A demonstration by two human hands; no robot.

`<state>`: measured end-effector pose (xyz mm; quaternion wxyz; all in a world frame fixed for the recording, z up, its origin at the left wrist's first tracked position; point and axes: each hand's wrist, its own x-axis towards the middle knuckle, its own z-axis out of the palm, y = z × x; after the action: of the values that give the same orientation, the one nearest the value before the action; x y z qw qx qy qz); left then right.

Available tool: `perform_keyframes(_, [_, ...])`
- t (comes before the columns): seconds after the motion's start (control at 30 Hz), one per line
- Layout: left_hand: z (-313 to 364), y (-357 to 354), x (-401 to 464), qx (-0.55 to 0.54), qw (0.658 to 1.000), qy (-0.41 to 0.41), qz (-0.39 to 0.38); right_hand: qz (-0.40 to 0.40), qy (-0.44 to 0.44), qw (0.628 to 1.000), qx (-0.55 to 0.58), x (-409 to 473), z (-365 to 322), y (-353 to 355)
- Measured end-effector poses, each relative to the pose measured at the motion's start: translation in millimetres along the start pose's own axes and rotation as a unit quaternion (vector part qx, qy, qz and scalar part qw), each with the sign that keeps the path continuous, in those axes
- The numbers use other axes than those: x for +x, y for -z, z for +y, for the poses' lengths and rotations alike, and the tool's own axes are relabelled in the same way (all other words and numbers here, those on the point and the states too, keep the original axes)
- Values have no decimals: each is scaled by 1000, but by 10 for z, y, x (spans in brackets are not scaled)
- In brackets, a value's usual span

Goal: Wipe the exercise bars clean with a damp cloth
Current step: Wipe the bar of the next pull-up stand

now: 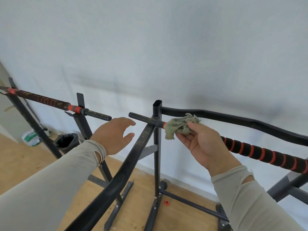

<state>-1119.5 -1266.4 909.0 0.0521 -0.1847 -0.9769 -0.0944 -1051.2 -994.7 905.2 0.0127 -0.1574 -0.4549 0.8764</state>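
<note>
Two black bars with red spiral wrap rest on black metal stands. The right bar (266, 155) runs from its threaded end (141, 117) down to the right edge. My right hand (203, 144) holds a crumpled greenish cloth (180, 125) against this bar, just right of the upright post (157, 130). The left bar (50, 101) lies on its own stand, its threaded end (98, 114) pointing right. My left hand (115, 134) hovers with fingers spread between the two threaded ends, touching nothing.
A slanted black frame tube (126, 165) crosses below my left hand. A curved black rail (241, 121) runs behind the right bar. A black bin (67, 141) and a green-white bag (31, 137) stand by the wall. A small red cap (166, 202) lies on the wooden floor.
</note>
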Motion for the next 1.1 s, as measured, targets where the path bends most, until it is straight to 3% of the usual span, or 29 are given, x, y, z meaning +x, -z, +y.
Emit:
perform_keyframes(0.3, [-380, -191, 647, -110, 993, -4, 43, 18, 9, 999, -39, 154, -71, -254])
perform_keyframes(0.47, [-473, -385, 867, -118, 993, -7, 18, 7, 3, 999, -32, 302, -31, -328])
perform_keyframes(0.67, [-569, -441, 989, -141, 988, -48, -33, 11, 59, 980, -192, 560, -16, -435])
perform_keyframes(0.73, [-602, -444, 989, -154, 986, -51, -29, 44, 123, 941, -313, 643, -3, -537])
perform_keyframes(0.8, [-623, -449, 973, -169, 984, -52, -20, 71, 223, 871, -431, 691, 18, -662])
perform_keyframes(0.9, [-639, -459, 958, -183, 981, -53, -21, 21, 410, 718, -562, 750, 145, -791])
perform_keyframes(0.93, [-646, -462, 957, -185, 981, -53, -22, -23, 431, 658, -617, 785, 240, -798])
perform_keyframes(1.0, [-657, -460, 961, -194, 979, -54, -23, -107, 369, 572, -725, 822, 454, -785])
perform_keyframes(1.03, [-661, -460, 962, -200, 978, -54, -22, -133, 331, 546, -758, 807, 542, -771])
perform_keyframes(1.1, [-679, -479, 965, -210, 976, -54, -24, -154, 287, 538, -778, 803, 585, -728])
